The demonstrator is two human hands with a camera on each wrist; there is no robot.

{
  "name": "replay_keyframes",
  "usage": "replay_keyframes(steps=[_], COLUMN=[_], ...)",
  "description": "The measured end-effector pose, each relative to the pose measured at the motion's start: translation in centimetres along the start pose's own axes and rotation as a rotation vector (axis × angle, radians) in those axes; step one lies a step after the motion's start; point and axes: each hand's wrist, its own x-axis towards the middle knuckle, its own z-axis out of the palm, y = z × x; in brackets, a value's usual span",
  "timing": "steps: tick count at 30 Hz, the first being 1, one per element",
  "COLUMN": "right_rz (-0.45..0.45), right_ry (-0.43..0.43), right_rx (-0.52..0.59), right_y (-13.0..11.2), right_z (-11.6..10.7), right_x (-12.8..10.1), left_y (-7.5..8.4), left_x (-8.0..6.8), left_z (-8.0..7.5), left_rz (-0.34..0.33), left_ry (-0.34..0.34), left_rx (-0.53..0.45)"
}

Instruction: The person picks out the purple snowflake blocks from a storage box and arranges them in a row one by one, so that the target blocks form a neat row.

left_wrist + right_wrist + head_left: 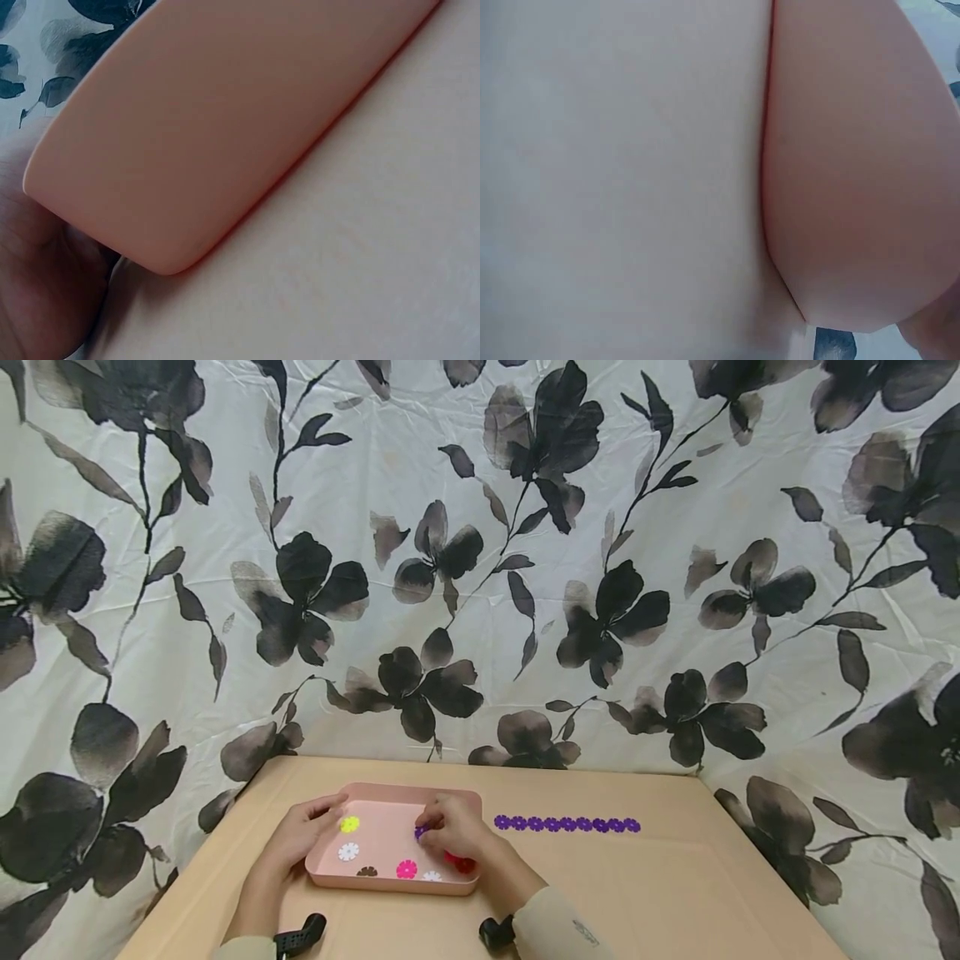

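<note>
A pink tray [390, 887] stands on the table with flower-shaped discs in it. My left hand [296, 835] holds the tray at its left end, fingers over the rim; the left wrist view shows the palm [45, 255] against the tray's end wall. Over the tray's right part, my right hand [459, 828] pinches a purple flower-shaped disc [419, 833], partly hidden by the fingers. Red discs [461, 863] lie under that hand. Other discs in the tray are yellow [349, 824], white [348, 852], brown [367, 872] and pink [407, 869].
To the right of the tray, a straight row of purple flower-shaped discs [567, 824] lies on the tan table [675, 893]. A white cloth with dark printed flowers [465, 610] hangs behind the table's back edge.
</note>
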Motion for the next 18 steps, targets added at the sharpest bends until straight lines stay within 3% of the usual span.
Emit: replay_keyframes(steps=[11,18], right_rz=[0.059,0.052], right_ry=[0.172,0.301], right_rx=[0.273,0.284], right_y=[0.1,1.0], right_z=[-2.2,-4.4], right_x=[-1.7,-3.2], left_y=[-0.1,-0.3], left_x=[0.0,0.0], left_z=[0.1,0.1], left_rz=[-0.013,-0.019], left_ry=[0.003,-0.002], left_rx=[0.009,0.018])
